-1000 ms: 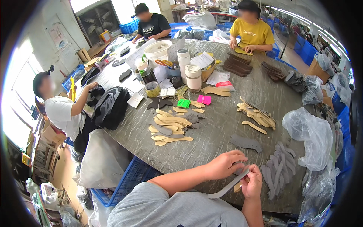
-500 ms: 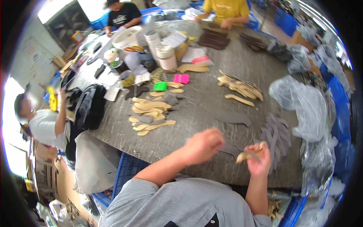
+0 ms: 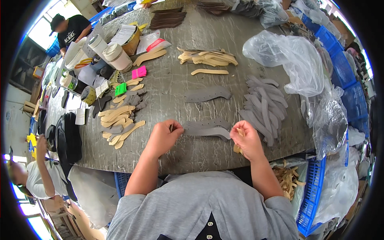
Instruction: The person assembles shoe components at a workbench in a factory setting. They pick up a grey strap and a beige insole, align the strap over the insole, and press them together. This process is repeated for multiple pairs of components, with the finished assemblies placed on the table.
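A light-grey curved strip spans the space between my hands, with a darker grey perforated strip just beyond it. At the left end of the light-grey strip, my left hand is closed in a pinch; a small dark thing shows at its fingers, too little to name. My right hand is closed around a tan curved strip, its fingertips at the light-grey strip's right end. I cannot tell whether either hand grips that strip. Farther off lies another grey perforated strip.
Tan strips form a pile, with a single one nearer. Grey strips are heaped right; mixed strips lie left. Clear plastic bags cover the table's right side. A blue crate stands below. A co-worker works far left.
My view has swung right and down. My left hand has come down to the left end of the light-grey strip; my right hand, still holding the tan strip, has moved to its right end.
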